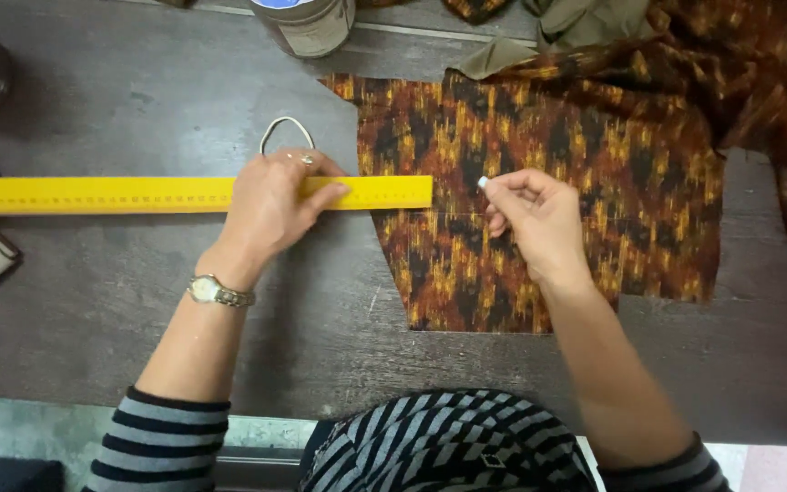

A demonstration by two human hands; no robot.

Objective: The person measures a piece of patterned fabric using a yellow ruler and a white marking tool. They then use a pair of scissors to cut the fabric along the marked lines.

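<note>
Hands over dark wooden table (120,100), head view. Left hand (270,205), centre frame, palm down with fingers spread, pressing on long yellow ruler (93,194) that runs from the left edge to the centre; ruler's right end overlaps cut piece of orange, brown and black patterned fabric (594,164) lying flat centre right. Right hand (539,223) rests on the fabric, thumb and fingers pinching small white chalk piece (483,182) just beside the ruler's end. Thin white loop (284,128) above left hand. Cylindrical tin (307,23) top centre. Wristwatch (216,292) on left wrist.
</note>
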